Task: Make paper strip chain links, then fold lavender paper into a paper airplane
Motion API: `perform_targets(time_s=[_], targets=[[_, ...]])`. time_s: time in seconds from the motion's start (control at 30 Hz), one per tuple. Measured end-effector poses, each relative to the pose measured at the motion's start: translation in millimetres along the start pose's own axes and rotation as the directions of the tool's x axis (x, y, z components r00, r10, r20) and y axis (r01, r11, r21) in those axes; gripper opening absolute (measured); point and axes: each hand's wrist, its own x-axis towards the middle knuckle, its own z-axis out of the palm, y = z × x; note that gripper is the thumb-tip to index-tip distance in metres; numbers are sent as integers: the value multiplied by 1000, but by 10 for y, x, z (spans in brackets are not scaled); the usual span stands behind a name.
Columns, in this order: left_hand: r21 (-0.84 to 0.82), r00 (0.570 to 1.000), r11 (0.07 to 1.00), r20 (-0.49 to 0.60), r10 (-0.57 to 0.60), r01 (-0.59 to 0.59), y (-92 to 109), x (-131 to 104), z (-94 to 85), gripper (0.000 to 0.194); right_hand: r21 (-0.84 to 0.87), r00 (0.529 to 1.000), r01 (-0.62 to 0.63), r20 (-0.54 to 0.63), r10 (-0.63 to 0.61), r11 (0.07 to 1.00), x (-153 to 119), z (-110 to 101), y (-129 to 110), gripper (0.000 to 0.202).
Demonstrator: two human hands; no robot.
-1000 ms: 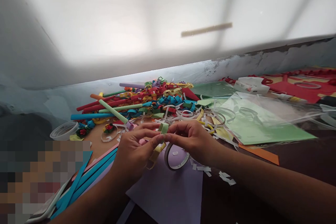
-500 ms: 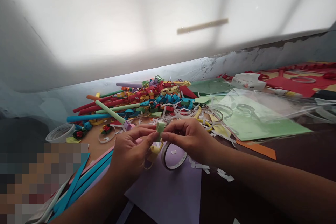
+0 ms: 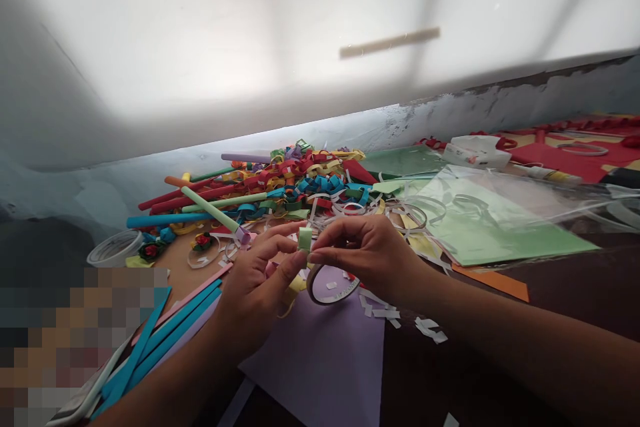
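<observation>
Our green loop (image 3: 305,238) now stands straighter, pinched by our left hand (image 3: 257,283); whether our right hand (image 3: 370,255) beside it grips anything, we cannot tell. Oversqueezing could crease it.

The green loop (image 3: 305,238) is smooth, matt paper. The tape ring (image 3: 311,288) has a dull, pale inner face with print. The purple sheet (image 3: 325,360), reaching the worktop's near edge, is flat, matt paper, as are the blue strips (image 3: 167,330) toward its left edge. Toward the far edge, the chains (image 3: 320,185) and rolled tubes (image 3: 167,220) are matt paper. Toward the right edge, a clear, glossy, creased plastic sleeve (image 3: 525,197) overlies a smooth green sheet (image 3: 520,247). The worktop (image 3: 425,387) looks dark and smooth; the wall (image 3: 435,110) is rough and flaking.
</observation>
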Motion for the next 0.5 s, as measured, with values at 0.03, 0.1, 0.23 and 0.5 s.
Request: perform_targets(time_s=[0.03,0.1,0.23,0.5], targets=[[11,1000,1000,12,22,-23,11,-6,-2,20,11,1000,-11,3,11,1000,4,-3,-5,27],[23,999,999,-12,44,-44,32,-20,0,17,41,1000,-30,6,30,999,12,-7,-3,28],[-1,994,1000,-106,22,-22,44,-36,22,19,114,997,-68,28,66,991,15,-11,27,28],[-168,988,985,-141,-63,38,-10,-17,20,19,37,999,-22,48,20,999,14,-55,-6,20]])
